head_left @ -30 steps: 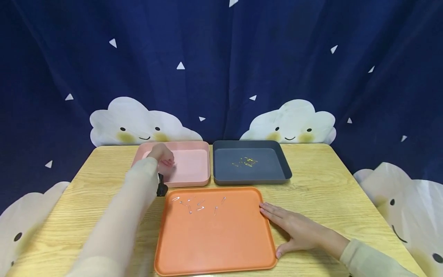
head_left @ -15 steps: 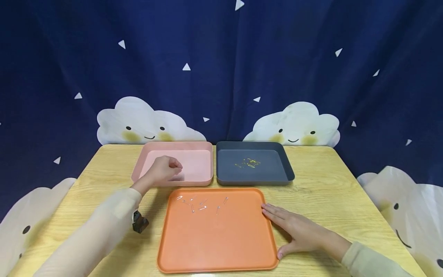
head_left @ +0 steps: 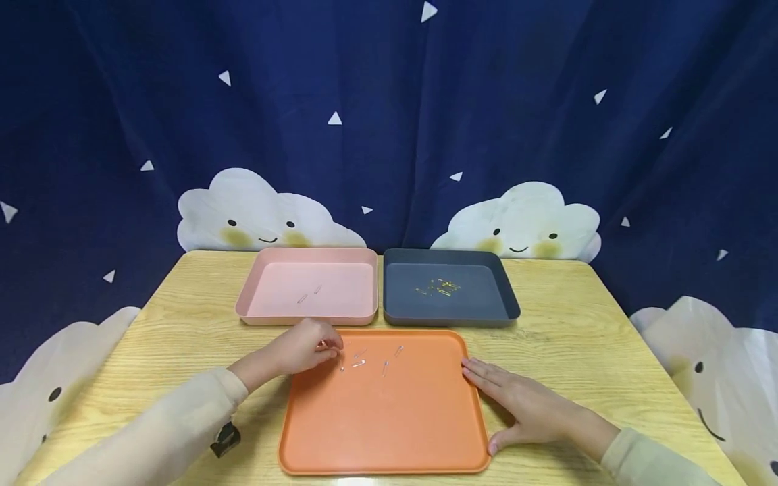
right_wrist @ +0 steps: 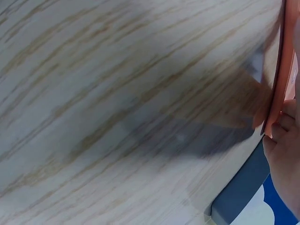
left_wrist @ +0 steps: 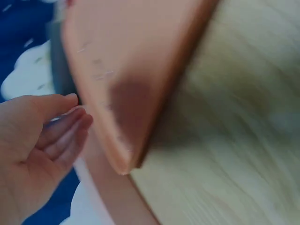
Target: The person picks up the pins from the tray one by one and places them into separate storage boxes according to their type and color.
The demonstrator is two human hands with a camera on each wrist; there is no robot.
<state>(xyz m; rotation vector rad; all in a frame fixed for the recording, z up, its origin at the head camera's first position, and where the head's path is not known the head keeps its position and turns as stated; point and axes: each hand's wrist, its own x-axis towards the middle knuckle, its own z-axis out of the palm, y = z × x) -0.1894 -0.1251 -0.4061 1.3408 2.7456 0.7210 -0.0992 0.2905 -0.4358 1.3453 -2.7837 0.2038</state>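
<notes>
My left hand (head_left: 310, 347) is over the far left part of the orange tray (head_left: 389, 432), thumb and fingers loosely bent close above the silver safety pins. The left wrist view shows the left hand (left_wrist: 44, 136) with a gap between thumb and fingers and nothing in it. Several silver safety pins (head_left: 359, 363) lie on the tray's far half; some are hidden by the hand. My right hand (head_left: 523, 405) rests against the tray's right edge, fingers straight and thumb spread toward the near corner. Its fingers also show at the orange rim in the right wrist view.
Behind the orange tray stand a pink tray (head_left: 363, 304) with two silver safety pins (head_left: 302, 298) and a dark grey tray (head_left: 480, 304) with several gold pins (head_left: 446, 287). All are on a wooden table (head_left: 577, 337) before a blue cloud-print curtain (head_left: 389, 81).
My left hand has moved from inside the pink tray back toward me, over the orange tray. Two silver safety pins now show in the pink tray. The right hand has stayed at the tray edge.
</notes>
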